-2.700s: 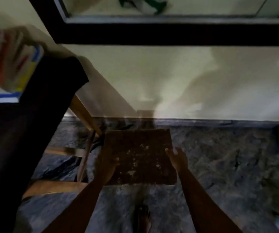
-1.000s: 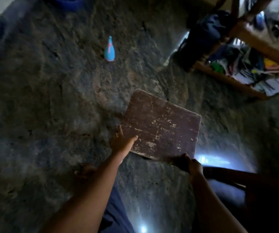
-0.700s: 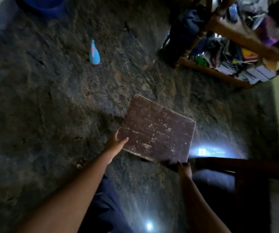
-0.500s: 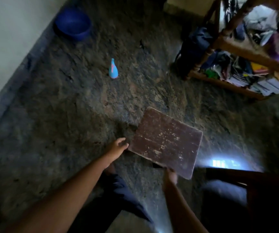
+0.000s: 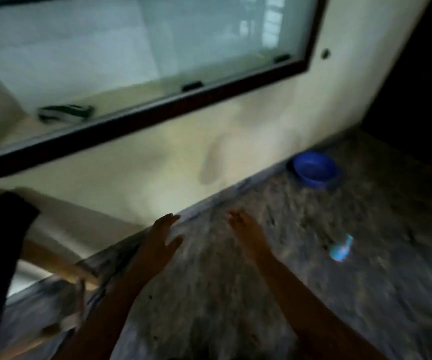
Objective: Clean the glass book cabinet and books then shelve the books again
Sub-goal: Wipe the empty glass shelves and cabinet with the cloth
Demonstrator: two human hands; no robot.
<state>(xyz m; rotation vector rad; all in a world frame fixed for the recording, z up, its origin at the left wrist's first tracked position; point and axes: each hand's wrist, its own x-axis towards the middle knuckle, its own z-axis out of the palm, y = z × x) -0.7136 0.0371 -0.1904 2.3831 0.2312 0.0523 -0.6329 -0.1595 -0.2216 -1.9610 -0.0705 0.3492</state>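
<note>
My left hand (image 5: 164,239) and right hand (image 5: 246,229) reach out over the stone floor (image 5: 235,294), fingers straight, holding nothing. The glass book cabinet (image 5: 136,48) is on the wall, upper left. A blue basin (image 5: 315,168) and a blue bottle (image 5: 341,250) are on the floor, right.
</note>
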